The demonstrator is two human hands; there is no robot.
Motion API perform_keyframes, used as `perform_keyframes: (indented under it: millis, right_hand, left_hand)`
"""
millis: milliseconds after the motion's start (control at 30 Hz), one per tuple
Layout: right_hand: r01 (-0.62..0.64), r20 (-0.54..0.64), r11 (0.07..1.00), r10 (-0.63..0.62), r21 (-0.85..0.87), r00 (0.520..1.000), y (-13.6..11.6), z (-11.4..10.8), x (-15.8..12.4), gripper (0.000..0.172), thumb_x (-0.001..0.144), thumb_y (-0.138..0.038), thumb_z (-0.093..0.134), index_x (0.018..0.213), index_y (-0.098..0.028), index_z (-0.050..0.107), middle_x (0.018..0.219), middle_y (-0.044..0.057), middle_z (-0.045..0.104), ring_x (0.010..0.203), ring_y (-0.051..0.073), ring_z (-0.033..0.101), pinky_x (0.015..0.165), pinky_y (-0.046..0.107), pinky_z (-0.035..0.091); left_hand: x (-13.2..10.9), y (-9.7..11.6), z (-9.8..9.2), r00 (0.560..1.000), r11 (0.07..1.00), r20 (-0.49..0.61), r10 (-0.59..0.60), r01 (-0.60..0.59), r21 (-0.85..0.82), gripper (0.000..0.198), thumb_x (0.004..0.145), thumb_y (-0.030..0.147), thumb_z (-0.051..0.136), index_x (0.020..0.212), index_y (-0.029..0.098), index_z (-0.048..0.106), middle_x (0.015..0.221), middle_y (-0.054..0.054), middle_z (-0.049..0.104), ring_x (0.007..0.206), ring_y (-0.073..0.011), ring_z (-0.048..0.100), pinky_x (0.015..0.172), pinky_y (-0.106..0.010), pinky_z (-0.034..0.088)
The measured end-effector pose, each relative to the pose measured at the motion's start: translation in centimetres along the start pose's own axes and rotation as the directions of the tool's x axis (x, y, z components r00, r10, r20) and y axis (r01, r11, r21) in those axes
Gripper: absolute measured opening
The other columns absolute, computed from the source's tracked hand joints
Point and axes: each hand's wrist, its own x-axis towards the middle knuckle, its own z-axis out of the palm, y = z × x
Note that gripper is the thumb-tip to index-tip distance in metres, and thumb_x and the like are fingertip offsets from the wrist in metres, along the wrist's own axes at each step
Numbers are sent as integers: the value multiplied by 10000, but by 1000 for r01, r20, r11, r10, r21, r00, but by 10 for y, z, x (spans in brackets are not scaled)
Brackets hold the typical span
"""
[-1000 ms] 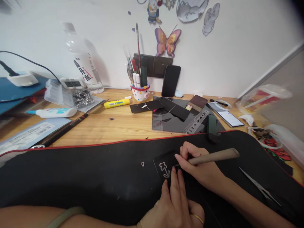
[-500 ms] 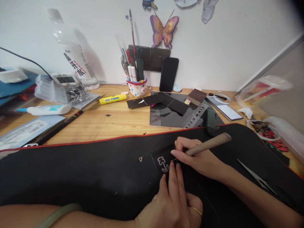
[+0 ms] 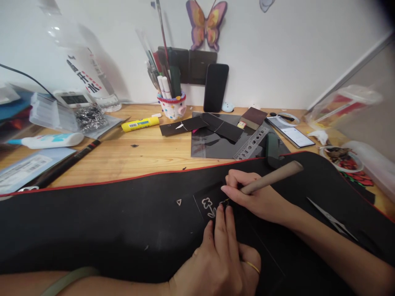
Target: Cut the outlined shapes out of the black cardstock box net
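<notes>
My right hand [image 3: 256, 193] grips a thick grey-brown pen-shaped tool [image 3: 274, 176], its back end pointing up to the right. The tool's tip is low over a black card [image 3: 200, 205], close to my left fingertips; the tip itself is hard to make out. On the card is a pale flower outline [image 3: 207, 203] with a stem and leaves. My left hand [image 3: 219, 259] lies with fingers stretched out, their tips pressing on the card beside the flower. A ring is on one finger, and some fingers are bent under. A small triangle piece [image 3: 179, 202] lies left of the card.
Scissors [image 3: 331, 218] lie on the black mat [image 3: 92, 230] beside my right forearm. Behind are a glue stick [image 3: 140, 124], a pen cup [image 3: 171, 106], black strips [image 3: 182, 125], a stencil ruler [image 3: 251, 142] and phones [image 3: 216, 88]. A water bottle [image 3: 89, 78] stands back left.
The whole view has tilted down a little and shifted slightly. My right hand has moved only slightly with the tool; my left hand stays pressed on the card.
</notes>
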Motion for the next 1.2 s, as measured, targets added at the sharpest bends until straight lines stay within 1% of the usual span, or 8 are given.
perform_keyframes:
  millis: [567, 733, 867, 933, 967, 1067, 1133, 1200]
  right_hand:
    - [38, -68, 999, -40, -30, 997, 5, 3, -1, 286, 832, -249, 454, 590, -189, 313, 562, -59, 345, 566, 78, 387, 536, 211, 317]
    - [-4, -93, 999, 0, -41, 996, 2, 2, -1, 296, 821, -261, 468, 578, -187, 317, 539, -65, 341, 508, 69, 340, 491, 210, 294]
    - [-87, -56, 996, 86, -25, 995, -4, 1, -2, 267, 801, -313, 498, 594, -183, 390, 536, -61, 395, 495, 69, 339, 456, 211, 268]
    - [-142, -48, 990, 143, 19, 989, -8, -1, -2, 263, 793, -353, 502, 610, -183, 419, 545, -55, 406, 512, 76, 351, 459, 212, 271]
    - [-171, -45, 984, 173, 41, 984, -10, -1, -3, 262, 789, -372, 500, 620, -183, 435, 551, -53, 405, 521, 80, 355, 461, 212, 274]
    - [-234, -12, 971, 235, 57, 972, -16, -5, -4, 255, 775, -393, 507, 633, -182, 480, 558, -48, 404, 548, 89, 372, 477, 213, 285]
    - [-247, 17, 969, 246, 34, 969, -19, -7, -4, 235, 761, -374, 525, 630, -179, 504, 567, -41, 429, 565, 93, 390, 489, 217, 290]
    - [-259, 41, 966, 258, 19, 965, -21, -9, -4, 211, 735, -354, 551, 628, -174, 518, 572, -35, 460, 562, 94, 402, 482, 216, 288]
  left_hand:
    - [-1, -1, 1, 1000, 1000, 20, 1, -1, -31, 80, 751, 122, 411, 698, 104, 469, 982, -241, 600, 941, -338, 566, 640, -304, 541]
    - [1, 1, -1, 1000, 998, 17, -8, 8, -54, 71, 742, 123, 428, 708, 99, 486, 972, -250, 603, 928, -343, 577, 619, -307, 539]
    - [15, -27, -15, 982, 965, 184, 35, 14, -260, 132, 736, 138, 431, 740, 92, 554, 859, -183, 649, 792, -310, 628, 451, -272, 494]
    - [24, -53, -19, 935, 931, 352, 43, 90, -354, 103, 701, 73, 468, 678, 130, 550, 610, -41, 620, 523, -196, 602, 400, -247, 436]
    - [28, -67, -18, 924, 921, 382, -31, 174, -347, 112, 724, 87, 460, 674, 139, 545, 588, -25, 598, 502, -180, 579, 418, -257, 422]
    - [35, -97, -3, 854, 783, 454, -256, 458, -421, 69, 737, 215, 509, 771, 167, 545, 738, -23, 604, 658, -182, 568, 511, -265, 393]
    - [36, -105, 12, 796, 619, 560, -231, 564, -546, 188, 682, 312, 582, 833, 203, 549, 741, 10, 592, 673, -165, 545, 509, -245, 358]
    - [34, -104, 24, 776, 566, 592, -219, 595, -570, 262, 650, 354, 607, 863, 215, 544, 742, 17, 583, 674, -157, 530, 504, -239, 333]
